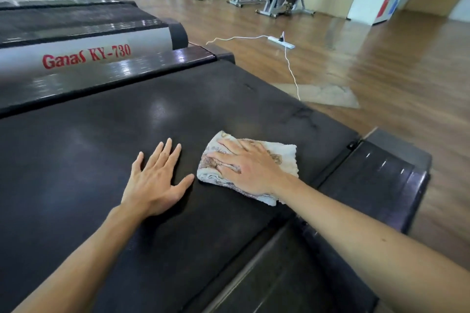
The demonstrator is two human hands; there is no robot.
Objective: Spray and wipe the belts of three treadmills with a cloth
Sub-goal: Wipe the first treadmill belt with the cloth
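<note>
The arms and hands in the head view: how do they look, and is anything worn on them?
Both forearms are bare as far as the frame shows: no sleeves, gloves, watch or bracelet. The left hand and the right hand show no rings on the fingers that can be seen. The nails are short and unpainted.

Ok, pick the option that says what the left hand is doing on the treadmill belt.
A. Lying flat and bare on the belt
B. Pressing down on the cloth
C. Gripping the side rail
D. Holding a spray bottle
A: the left hand lies flat on the belt with fingers straight and nothing under it, while the right hand presses the cloth beside it.
</note>
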